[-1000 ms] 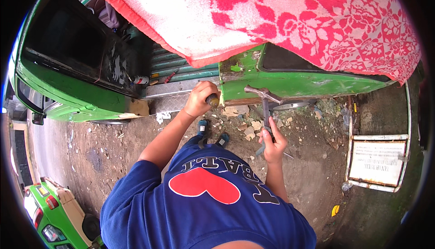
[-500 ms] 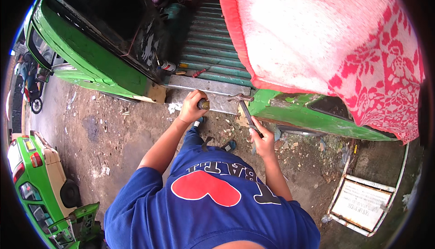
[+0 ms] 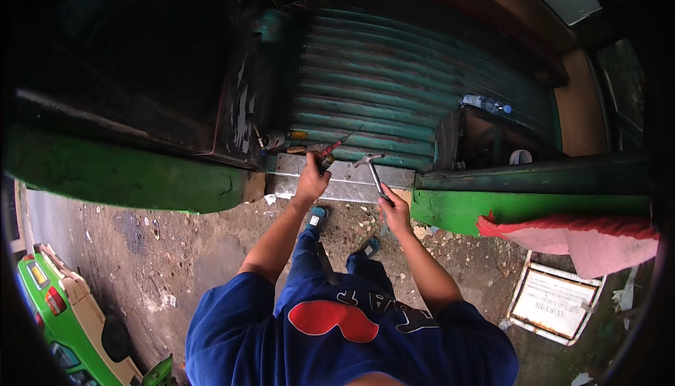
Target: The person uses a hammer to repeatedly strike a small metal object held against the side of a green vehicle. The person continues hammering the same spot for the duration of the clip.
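My left hand (image 3: 312,179) is closed around a tool with a short, dark, rounded handle (image 3: 325,162); its working end is hidden. My right hand (image 3: 395,211) grips a hammer (image 3: 375,177) by its handle, the metal head up and away from me. Both hands are at the near edge of a patterned metal plate (image 3: 349,172) on the doorway sill, with the hammer head above it. Just beyond my left hand, a red-handled screwdriver (image 3: 330,148) lies on the ribbed floor. Beside it are a wooden-handled tool (image 3: 297,149), a yellow piece (image 3: 299,134) and a can (image 3: 274,140).
The ribbed teal vehicle floor (image 3: 365,76) stretches ahead. To its right are a plastic bottle (image 3: 485,103) and a white roll (image 3: 520,157). A pink cloth (image 3: 576,235) hangs over the green side (image 3: 450,210). Behind stand a framed sign (image 3: 555,294) and a green car (image 3: 70,301).
The view has moved in toward the doorway, and more of the interior shows. The pink cloth no longer covers the upper right. Both hands keep hold of their tools.
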